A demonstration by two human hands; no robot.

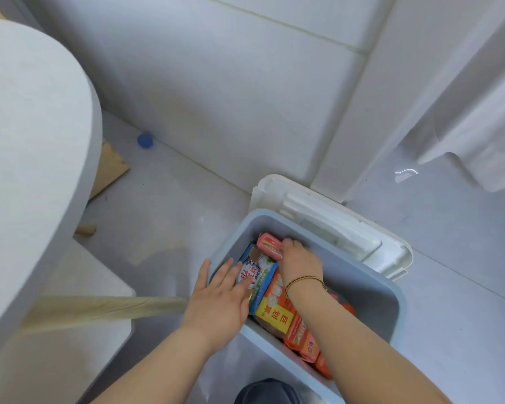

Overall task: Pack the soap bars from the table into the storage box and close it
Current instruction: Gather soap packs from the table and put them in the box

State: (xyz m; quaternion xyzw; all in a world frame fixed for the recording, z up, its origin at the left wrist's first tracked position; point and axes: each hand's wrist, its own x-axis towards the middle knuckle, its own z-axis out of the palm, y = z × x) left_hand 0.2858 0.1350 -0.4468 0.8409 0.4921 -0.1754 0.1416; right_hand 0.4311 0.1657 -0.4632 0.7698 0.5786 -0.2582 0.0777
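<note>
both hands reaching into the pale blue plastic storage box (385,290) on the floor. right hand (299,262) gripping a pink wrapped soap bar (270,245) at the far end; left hand (219,298) lying flat, fingers spread, on a blue-green wrapped soap bar (261,277). white lid (347,228) hanging open behind.

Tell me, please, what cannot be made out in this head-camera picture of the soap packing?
- Right hand fingertips: curled over the pink soap bar, so the grip is hidden.
- Storage box floor: covered by soap packs and the forearms.
- Orange soap packs: partly under the right forearm.
- White lid: near edge behind the box rim.
</note>
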